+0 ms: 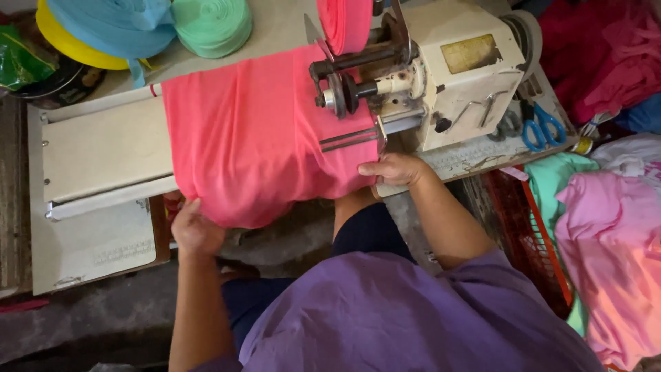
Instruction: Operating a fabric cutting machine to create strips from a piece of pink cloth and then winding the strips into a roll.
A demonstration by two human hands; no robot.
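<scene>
Pink cloth [255, 131] lies draped over the machine bed, hanging off the front edge of the tabletop [103, 148] toward you. Your left hand [195, 227] sits under the cloth's lower left corner, grip closed on the hanging fold, fingers tucked into the cloth. Your right hand [396, 169] is at the cloth's right edge, fingers curled and pressing it flat just below the machine's foot; whether that grip pinches the cloth or only rests on it, cannot tell.

Cream sewing machine [454, 69] stands just above the right hand, its dark spindle and wheel right over the cloth edge. Pink tape roll [344, 24] hangs above that. Blue-handled scissors [544, 124] lie on the bed, right of the right hand, well apart from it. Up and left of the left hand, far off: green tape roll [213, 24], blue tape roll [113, 24], yellow tape roll [65, 41]. Right of the right hand, a pile of pink, mint and white cloth pieces [606, 234] beside a red crate [530, 241]. Your purple shirt [399, 317] fills the bottom.
</scene>
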